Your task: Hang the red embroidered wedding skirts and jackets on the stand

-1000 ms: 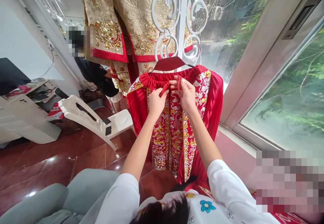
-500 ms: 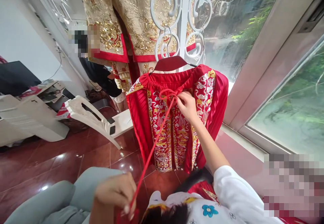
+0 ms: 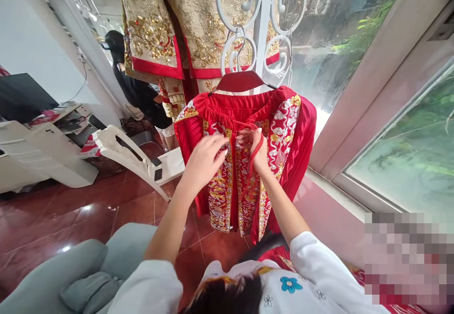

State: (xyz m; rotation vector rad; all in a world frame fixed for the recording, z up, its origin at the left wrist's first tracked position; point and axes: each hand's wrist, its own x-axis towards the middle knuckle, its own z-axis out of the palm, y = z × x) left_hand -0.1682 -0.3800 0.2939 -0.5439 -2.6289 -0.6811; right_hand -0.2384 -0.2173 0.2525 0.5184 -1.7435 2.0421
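Hanging on a red hanger, the embroidered red garment is mid-scene, just left of the window. Left hand is by its front, fingers loosely curved and apart, nothing visible in them. Right hand is below the gathered top edge, red cord draped over it, but honestly can't tell if it's pinching anything. White chair is far left.

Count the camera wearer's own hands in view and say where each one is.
2. The left hand is in front of the red garment; the right hand is beside it, also before the garment, with a red cord across it. Both are visible.
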